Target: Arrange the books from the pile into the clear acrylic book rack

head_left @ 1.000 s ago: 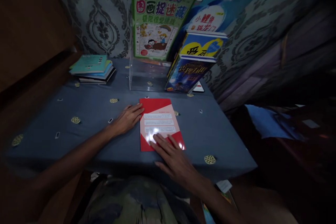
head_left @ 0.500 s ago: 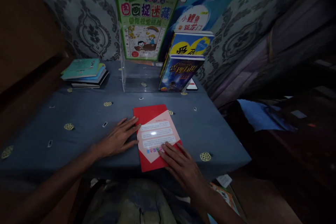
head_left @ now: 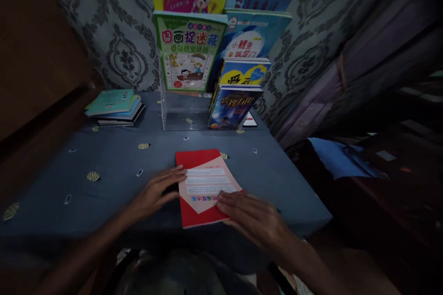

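Observation:
A red book lies on the cloth in front of me, its pale panel of printed text upside down to me. My left hand is open at its left side; the outstretched fingertips touch the upper left edge and the thumb points toward the cover. Over the lower right corner, my right hand is closed, fingers together on top and thumb at the bottom edge. That hand covers the corner, and what lies under its fingers is hidden.
Behind the book stands a clear acrylic rack holding a green picture book, a dark blue book and several others. A stack of thin books lies at the back left. A phone is partly hidden behind the rack.
My view has tilted up, showing more of the upper books. My right hand's fingers have drawn together at the book's right corner. My left hand remains beside the left edge.

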Available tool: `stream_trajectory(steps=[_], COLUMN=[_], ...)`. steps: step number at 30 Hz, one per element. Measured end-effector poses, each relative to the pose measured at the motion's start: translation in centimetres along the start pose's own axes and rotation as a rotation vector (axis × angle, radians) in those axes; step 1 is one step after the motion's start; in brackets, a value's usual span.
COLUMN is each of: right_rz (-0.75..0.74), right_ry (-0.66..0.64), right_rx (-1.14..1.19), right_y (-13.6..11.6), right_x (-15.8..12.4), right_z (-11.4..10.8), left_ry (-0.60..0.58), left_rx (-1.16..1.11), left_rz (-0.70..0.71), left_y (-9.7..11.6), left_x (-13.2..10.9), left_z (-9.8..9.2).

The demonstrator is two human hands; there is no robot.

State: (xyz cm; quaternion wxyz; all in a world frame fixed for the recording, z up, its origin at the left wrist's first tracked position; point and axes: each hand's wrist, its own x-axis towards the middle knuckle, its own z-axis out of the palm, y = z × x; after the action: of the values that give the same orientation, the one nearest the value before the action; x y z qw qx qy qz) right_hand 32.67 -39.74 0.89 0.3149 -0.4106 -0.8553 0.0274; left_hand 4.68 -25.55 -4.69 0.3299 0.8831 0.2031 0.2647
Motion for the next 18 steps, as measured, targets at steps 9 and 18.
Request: stream_trajectory(steps=[9, 18], right_rz=[0.423, 0.570], right_ry=[0.361, 0.604], right_rx=[0.279, 0.690], right_y=[3.8, 6.2], right_x=[1.1, 2.1], right_z=[-0.5, 1.2], left_ry=[0.153, 0.202], left_rx=[-0.293, -0.258], left_rz=[-0.163, -0.222], left_y=[1.5, 2.1], left_x=[4.7, 7.4], left_z=[-0.6, 0.0])
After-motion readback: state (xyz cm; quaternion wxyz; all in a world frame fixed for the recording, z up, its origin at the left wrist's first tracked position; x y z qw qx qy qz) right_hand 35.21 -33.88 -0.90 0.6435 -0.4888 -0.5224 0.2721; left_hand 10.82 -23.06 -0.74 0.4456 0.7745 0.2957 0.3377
